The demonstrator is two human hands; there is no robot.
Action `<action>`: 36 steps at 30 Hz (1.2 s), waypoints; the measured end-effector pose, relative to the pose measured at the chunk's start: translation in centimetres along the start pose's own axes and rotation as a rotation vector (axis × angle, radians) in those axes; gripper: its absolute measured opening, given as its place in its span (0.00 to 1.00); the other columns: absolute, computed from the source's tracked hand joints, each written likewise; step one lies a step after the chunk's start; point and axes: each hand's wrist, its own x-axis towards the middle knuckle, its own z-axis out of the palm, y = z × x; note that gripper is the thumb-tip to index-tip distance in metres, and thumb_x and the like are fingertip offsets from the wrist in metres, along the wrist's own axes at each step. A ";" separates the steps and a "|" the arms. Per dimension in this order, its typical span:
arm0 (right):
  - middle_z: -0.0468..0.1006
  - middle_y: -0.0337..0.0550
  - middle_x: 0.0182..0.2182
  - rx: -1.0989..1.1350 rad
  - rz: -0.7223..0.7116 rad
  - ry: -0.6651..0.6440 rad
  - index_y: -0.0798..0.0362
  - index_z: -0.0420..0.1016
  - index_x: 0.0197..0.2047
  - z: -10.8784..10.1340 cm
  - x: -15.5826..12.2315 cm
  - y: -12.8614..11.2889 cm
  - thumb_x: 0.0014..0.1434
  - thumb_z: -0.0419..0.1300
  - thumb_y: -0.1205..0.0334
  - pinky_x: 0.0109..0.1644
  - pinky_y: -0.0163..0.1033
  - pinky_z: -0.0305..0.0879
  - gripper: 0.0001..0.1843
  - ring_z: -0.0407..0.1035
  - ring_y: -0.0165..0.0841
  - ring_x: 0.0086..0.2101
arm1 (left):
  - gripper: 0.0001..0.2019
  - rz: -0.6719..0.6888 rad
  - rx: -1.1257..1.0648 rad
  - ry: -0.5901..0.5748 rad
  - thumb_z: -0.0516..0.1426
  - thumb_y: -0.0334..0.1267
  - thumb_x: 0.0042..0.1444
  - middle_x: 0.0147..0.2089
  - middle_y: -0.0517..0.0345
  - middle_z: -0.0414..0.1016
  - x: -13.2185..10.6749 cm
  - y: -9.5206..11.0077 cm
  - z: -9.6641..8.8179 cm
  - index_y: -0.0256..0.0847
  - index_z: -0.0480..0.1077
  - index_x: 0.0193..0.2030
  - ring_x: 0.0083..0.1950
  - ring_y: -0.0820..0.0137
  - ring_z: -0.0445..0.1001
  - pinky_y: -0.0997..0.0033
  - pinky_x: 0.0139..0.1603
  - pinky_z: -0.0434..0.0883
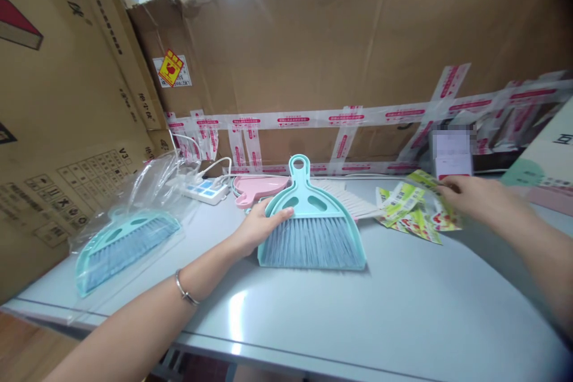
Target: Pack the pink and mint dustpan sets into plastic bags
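A teal dustpan with a small brush nested in it [312,222] lies on the grey table [380,316] near the middle. My left hand [259,228] grips its left edge, thumb on top. My right hand [465,196] reaches to the right and rests on a pile of green and yellow printed paper cards [409,208], fingers pinching at the top card. A silver bracelet sits on my left wrist.
A second teal dustpan set in a clear plastic bag [123,239] lies at the left. A pink dustpan [258,187], a white brush and a white power strip [206,191] sit behind. Taped cardboard boxes [340,59] wall in the back and left side.
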 end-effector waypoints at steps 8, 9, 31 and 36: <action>0.74 0.65 0.42 0.357 0.011 0.675 0.61 0.74 0.42 -3.6 -2.8 -2.9 0.58 0.51 0.63 0.39 0.43 0.59 0.15 0.67 0.42 0.43 | 0.18 -0.001 -0.013 0.013 0.60 0.47 0.50 0.48 0.52 0.77 -0.1 0.4 0.2 0.39 0.72 0.46 0.51 0.59 0.72 0.65 0.50 0.68; 0.75 0.60 0.39 0.603 0.030 0.682 0.58 0.74 0.38 -3.5 -3.0 -3.6 0.56 0.53 0.63 0.37 0.42 0.59 0.11 0.68 0.39 0.38 | 0.18 -0.004 -0.006 0.019 0.60 0.47 0.50 0.48 0.52 0.76 -0.1 0.4 0.2 0.39 0.72 0.46 0.52 0.59 0.72 0.65 0.50 0.68; 0.77 0.41 0.23 1.638 0.251 -0.567 0.54 0.68 0.32 -1.4 -14.9 -16.5 0.47 0.65 0.66 0.30 0.26 0.72 0.10 0.74 0.28 0.25 | 0.18 -0.029 -0.173 0.132 0.62 0.45 0.49 0.45 0.53 0.78 0.1 0.1 0.9 0.38 0.72 0.45 0.47 0.62 0.74 0.66 0.47 0.71; 0.79 0.39 0.29 1.621 0.270 -0.539 0.52 0.68 0.38 -1.2 -15.4 -16.7 0.48 0.63 0.66 0.29 0.30 0.74 0.12 0.76 0.31 0.26 | 0.22 -0.025 -0.220 0.165 0.63 0.48 0.47 0.48 0.50 0.76 0.2 0.0 0.9 0.37 0.71 0.45 0.47 0.61 0.74 0.62 0.48 0.71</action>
